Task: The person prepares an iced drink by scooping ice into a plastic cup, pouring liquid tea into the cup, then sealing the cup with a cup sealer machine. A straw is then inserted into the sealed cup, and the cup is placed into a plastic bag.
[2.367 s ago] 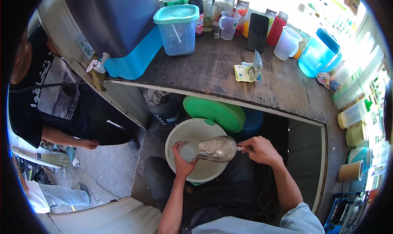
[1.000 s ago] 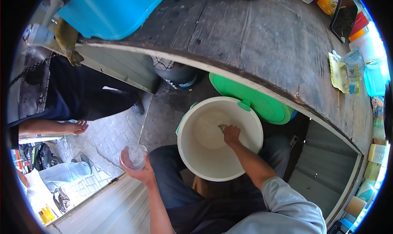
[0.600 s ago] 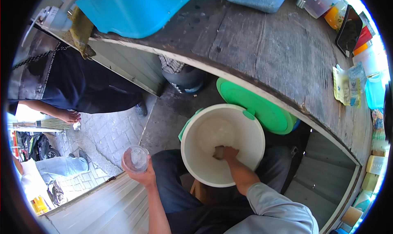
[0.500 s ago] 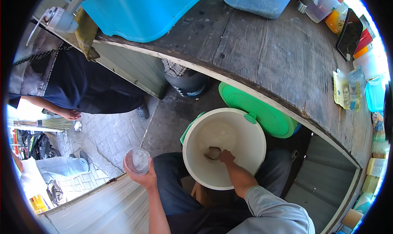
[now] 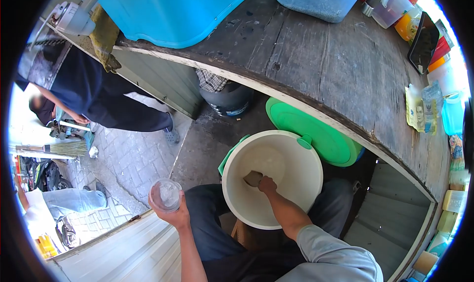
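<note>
Your left hand (image 5: 174, 215) is bent around the side of a clear plastic cup (image 5: 162, 203), the thumb on one side and the other fingers around the opposite wall, spread only as wide as the cup. Inside it lie clear chunks (image 5: 169, 193), which look like ice. You hold this cup to the left of the white bucket (image 5: 302, 190), near its rim but apart from it, with its mouth turned upward.

Your right hand (image 5: 267, 184) is inside the bucket, its fingers closed tightly on the handle end of a metal scoop (image 5: 253, 179). The scoop's blade points to the left, within the bucket's wall. The bucket stands between your knees, and the green lid (image 5: 308, 129) is just behind it, partly under the counter (image 5: 296, 55).

About writing: the banknotes (image 5: 419, 113) on the counter show a printed portrait, but their figures I cannot read. The dark container (image 5: 224, 99) below carries a pale marking, too small for reading. The smartphone (image 5: 424, 42) has a dark screen.
</note>
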Tool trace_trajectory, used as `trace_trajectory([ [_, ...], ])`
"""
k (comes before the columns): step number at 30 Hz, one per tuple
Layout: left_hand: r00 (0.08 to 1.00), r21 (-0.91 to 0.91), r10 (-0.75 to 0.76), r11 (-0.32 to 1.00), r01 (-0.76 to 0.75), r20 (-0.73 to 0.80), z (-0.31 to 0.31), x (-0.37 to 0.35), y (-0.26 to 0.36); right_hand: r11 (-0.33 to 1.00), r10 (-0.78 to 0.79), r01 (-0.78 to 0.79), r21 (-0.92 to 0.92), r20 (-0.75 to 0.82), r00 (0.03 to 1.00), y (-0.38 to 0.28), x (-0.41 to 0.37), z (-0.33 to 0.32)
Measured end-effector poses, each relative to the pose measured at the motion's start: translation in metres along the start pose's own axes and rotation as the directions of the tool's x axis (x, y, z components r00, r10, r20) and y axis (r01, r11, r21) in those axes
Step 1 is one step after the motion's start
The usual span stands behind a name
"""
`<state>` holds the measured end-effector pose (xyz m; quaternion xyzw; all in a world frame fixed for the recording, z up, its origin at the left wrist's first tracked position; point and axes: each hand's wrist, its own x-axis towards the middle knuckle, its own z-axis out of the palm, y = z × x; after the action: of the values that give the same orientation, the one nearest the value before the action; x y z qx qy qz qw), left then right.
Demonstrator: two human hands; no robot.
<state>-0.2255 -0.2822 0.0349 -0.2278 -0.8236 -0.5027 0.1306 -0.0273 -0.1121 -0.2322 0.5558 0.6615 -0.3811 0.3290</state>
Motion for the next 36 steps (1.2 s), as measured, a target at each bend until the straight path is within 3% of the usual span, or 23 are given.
trace_trajectory([
  [5,1.0,-0.025,-0.012,1.0,0.012,-0.009,0.002,0.0,0.004,0.997,0.049,-0.049,-0.066,-0.005,0.999,0.014,-0.024,0.009],
  [7,1.0,-0.001,-0.004,1.0,0.004,0.004,-0.001,0.0,0.002,0.992,0.063,-0.065,0.111,0.022,0.998,0.022,-0.013,0.029],
  [8,1.0,0.001,-0.002,1.0,0.002,-0.006,-0.002,0.0,0.002,0.993,0.054,-0.056,0.108,0.019,0.998,0.024,-0.007,0.043],
  [10,0.999,0.001,-0.023,1.0,0.023,0.027,-0.005,-0.001,0.006,0.95,0.133,-0.096,0.298,-0.106,0.985,0.024,0.014,0.076],
  [11,1.0,0.011,-0.02,1.0,0.02,0.01,-0.007,-0.001,0.006,0.953,0.115,-0.08,0.291,-0.105,0.988,0.022,0.038,0.098],
  [13,1.0,0.021,-0.017,1.0,0.017,0.012,-0.01,-0.002,0.005,0.844,0.183,-0.155,0.514,-0.004,0.983,0.018,0.1,0.142],
  [14,1.0,0.028,-0.02,0.999,0.02,-0.003,-0.013,-0.005,0.004,0.851,0.17,-0.144,0.504,-0.005,0.985,0.026,0.126,0.152],
  [15,1.0,0.044,-0.02,0.999,0.02,0.008,-0.016,-0.006,0.004,0.965,-0.26,0.261,0.012,-0.066,0.963,0.041,0.151,0.155],
  [16,1.0,0.057,-0.017,0.998,0.016,0.02,-0.017,-0.005,0.003,0.667,-0.623,0.587,-0.46,0.088,0.777,0.035,0.146,0.137],
  [17,1.0,0.062,-0.016,0.998,0.016,0.013,-0.018,-0.004,0.004,0.661,-0.628,0.592,-0.462,0.091,0.773,0.024,0.137,0.126],
  [19,0.999,0.049,-0.053,0.997,0.053,0.003,-0.02,-0.005,0.007,0.943,-0.292,0.299,-0.15,0.064,0.954,-0.001,0.08,0.065],
  [20,0.999,0.05,-0.051,0.997,0.051,-0.004,-0.02,-0.004,0.007,0.94,-0.299,0.305,-0.152,0.062,0.952,-0.002,0.08,0.06],
  [21,0.999,0.057,-0.042,0.998,0.041,0.006,-0.021,-0.005,0.006,0.967,-0.227,0.231,0.109,-0.048,0.973,0.006,0.084,0.06],
  [22,0.999,0.066,-0.031,0.997,0.03,0.019,-0.023,-0.005,0.005,0.913,-0.127,0.168,0.373,-0.13,0.983,0.017,0.09,0.063],
  [24,0.999,0.073,-0.022,0.997,0.02,0.034,-0.022,-0.006,0.006,0.59,0.12,0.087,0.802,-0.195,0.973,0.036,0.103,0.057],
  [25,0.998,0.08,-0.017,0.997,0.013,0.055,-0.021,-0.006,0.006,0.59,0.112,0.096,0.802,-0.199,0.974,0.037,0.103,0.044],
  [27,0.998,0.078,-0.01,0.997,0.005,0.059,-0.016,-0.003,0.009,0.518,0.038,0.013,0.856,-0.038,0.999,0.052,0.095,0.026],
  [30,0.998,0.067,0.015,0.998,-0.02,0.068,-0.002,0.001,0.016,0.415,-0.08,0.089,0.906,-0.061,0.995,0.061,0.078,0.015],
  [34,0.988,0.017,0.093,0.995,-0.095,0.127,0.023,0.01,0.045,0.478,-0.115,0.156,0.864,-0.115,0.987,0.052,0.026,-0.027],
  [36,0.98,-0.064,0.145,0.988,-0.138,0.135,0.037,0.009,0.058,0.392,-0.319,0.326,0.86,-0.205,0.925,0.059,0.008,-0.04],
])
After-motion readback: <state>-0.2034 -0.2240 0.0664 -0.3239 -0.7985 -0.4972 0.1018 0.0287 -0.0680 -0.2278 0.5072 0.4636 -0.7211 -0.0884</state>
